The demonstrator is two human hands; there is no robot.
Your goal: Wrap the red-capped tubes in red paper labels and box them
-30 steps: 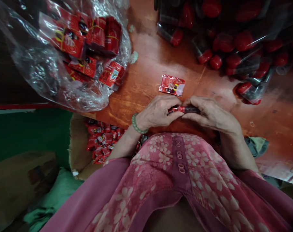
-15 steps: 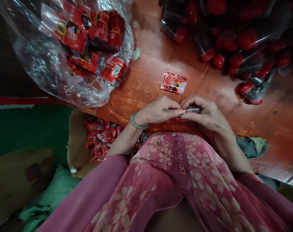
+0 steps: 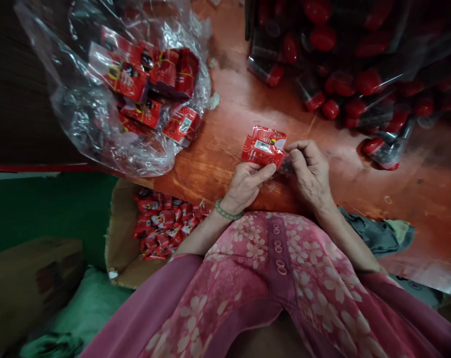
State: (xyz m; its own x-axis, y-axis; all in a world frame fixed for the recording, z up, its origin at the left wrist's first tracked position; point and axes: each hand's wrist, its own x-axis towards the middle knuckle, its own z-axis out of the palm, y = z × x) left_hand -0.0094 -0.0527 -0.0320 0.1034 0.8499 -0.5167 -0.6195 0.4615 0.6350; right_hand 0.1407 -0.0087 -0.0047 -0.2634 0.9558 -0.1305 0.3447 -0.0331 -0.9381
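My left hand [image 3: 250, 181] is closed on a red printed packet [image 3: 261, 151], its thumb lying over the lower edge. A white barcode label shows on the side facing up. A dark, see-through plastic end [image 3: 285, 163] sticks out of the packet's right side. My right hand [image 3: 310, 171] is at that end, thumb and forefinger pinched together there; the exact grip is partly hidden. Just behind, a second red packet [image 3: 270, 132] lies flat on the table, partly covered by the held one.
A clear plastic bag [image 3: 87, 134] at the left holds banded red card stacks [image 3: 184, 74]. Several clear containers with red caps [image 3: 382, 149] are piled at the right. Below the table's left edge, a cardboard box [image 3: 117, 238] holds many red packets. A dark cloth [image 3: 374, 231] lies near the front edge.
The held packet has turned so that its barcode side faces up. My right hand has shifted a little, and both hands sit slightly farther apart. The view has moved slightly.
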